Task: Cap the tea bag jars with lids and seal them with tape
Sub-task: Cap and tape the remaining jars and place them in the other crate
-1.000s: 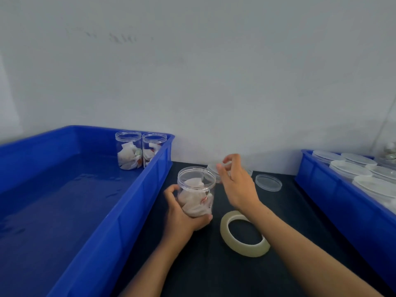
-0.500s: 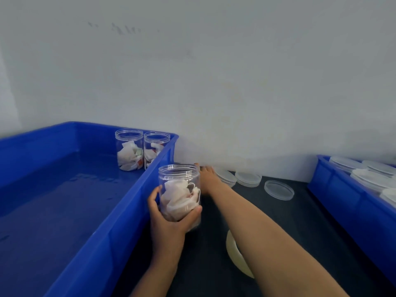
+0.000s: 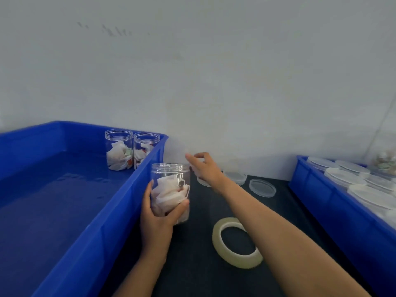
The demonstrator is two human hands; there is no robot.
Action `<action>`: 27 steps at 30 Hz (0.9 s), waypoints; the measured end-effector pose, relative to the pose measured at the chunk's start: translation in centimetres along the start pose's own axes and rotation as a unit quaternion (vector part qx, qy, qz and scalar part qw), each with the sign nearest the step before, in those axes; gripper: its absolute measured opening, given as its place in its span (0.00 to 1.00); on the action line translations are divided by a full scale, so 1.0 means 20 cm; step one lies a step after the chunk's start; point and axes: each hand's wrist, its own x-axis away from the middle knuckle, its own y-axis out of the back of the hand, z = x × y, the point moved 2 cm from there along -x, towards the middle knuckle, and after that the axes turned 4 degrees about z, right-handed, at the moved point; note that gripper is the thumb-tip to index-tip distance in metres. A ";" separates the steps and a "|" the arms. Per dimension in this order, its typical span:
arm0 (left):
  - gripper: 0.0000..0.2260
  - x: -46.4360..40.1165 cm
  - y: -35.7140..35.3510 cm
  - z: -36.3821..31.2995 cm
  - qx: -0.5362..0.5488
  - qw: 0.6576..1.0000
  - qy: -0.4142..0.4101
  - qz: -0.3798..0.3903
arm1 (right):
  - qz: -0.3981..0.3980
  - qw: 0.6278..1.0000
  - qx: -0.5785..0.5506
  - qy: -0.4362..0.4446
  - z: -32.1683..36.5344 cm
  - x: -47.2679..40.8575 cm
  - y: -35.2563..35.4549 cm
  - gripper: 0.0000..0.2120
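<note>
Gripping jar (image 3: pixel 170 189), left hand (image 3: pixel 156 219) touches bin rim (image 3: pixel 128 200).

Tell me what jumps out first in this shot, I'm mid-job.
The left hand grips an uncapped jar of tea bags beside the big blue bin. The right hand reaches toward clear lids by the wall. A tape roll lies flat on the dark table.
</note>
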 end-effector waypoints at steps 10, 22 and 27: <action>0.44 0.13 -0.06 -0.10 -0.052 0.974 -0.005 0.222 | -0.048 0.978 -0.195 0.057 0.04 0.74 0.16 0.22; 0.49 0.14 -0.03 -0.16 -0.073 0.945 0.059 0.312 | -0.125 0.978 -0.110 0.122 -0.07 0.89 0.08 0.18; 0.53 0.16 -0.05 -0.09 0.000 0.963 0.181 0.199 | -0.171 0.975 -0.110 0.088 -0.20 0.91 0.06 0.19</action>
